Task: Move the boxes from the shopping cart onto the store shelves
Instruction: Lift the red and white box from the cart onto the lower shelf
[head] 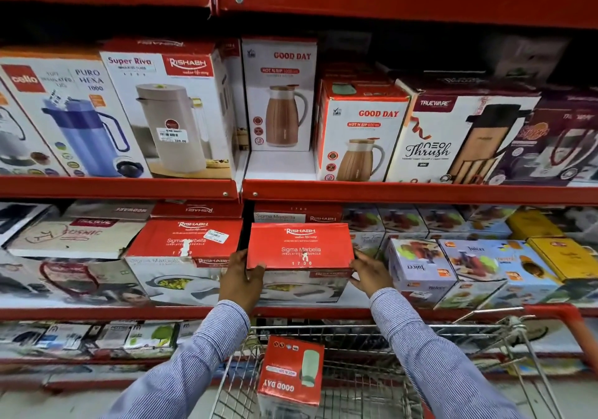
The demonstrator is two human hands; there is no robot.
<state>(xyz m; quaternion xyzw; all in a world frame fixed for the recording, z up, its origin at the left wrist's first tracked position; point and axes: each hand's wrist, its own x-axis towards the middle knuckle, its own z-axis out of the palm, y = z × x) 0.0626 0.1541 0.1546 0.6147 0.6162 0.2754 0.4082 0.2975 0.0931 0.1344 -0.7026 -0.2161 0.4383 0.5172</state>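
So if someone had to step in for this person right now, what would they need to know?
Left hand and right hand grip the two ends of a red Rishabh casserole box, held at the middle shelf beside a matching box.
Whether it rests on the shelf yet is unclear.
Left: one Good Day box stands in the shopping cart; other cart contents cannot be seen.

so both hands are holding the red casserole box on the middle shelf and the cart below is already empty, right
Not quite. The head view shows the cart is not empty: a red flask box stands in it. The rest holds: the left hand and right hand grip the sides of the red casserole box on the middle shelf.
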